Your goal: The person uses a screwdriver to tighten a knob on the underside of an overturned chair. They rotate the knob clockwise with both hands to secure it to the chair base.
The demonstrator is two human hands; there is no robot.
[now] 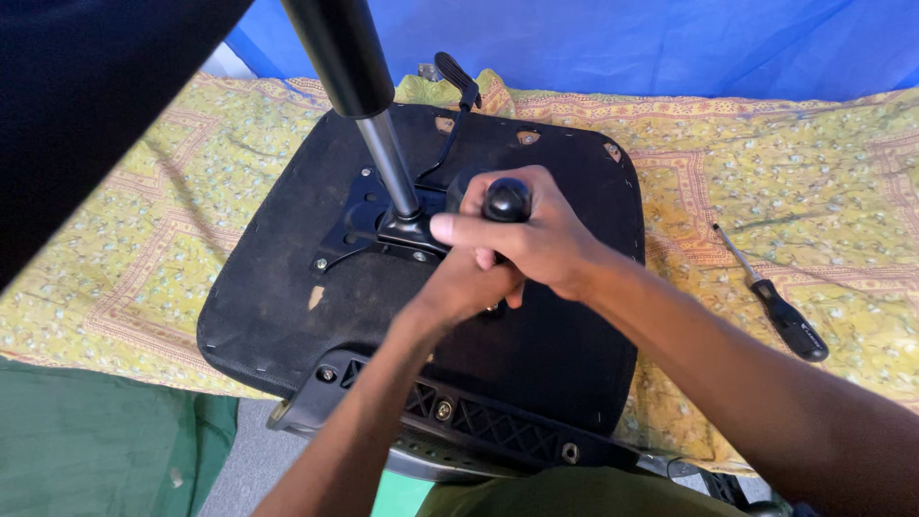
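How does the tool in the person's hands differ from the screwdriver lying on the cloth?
The held tool stands upright over the seat underside, gripped by the right hand and left hand; the screwdriver lies flat and untouched on the yellow cloth. Its shaft shows fully; the held tool's is hidden. Both have black handles.

Soft, even daylight fills the scene, bright on the yellow patterned cloth (785, 153) and tinted by the blue sheet (670, 43) behind, with only faint shadows under the forearms, a dull sheen along the metal cylinder (388, 153), a dark blurred shape top left, and slight wide-angle stretching at the edges.
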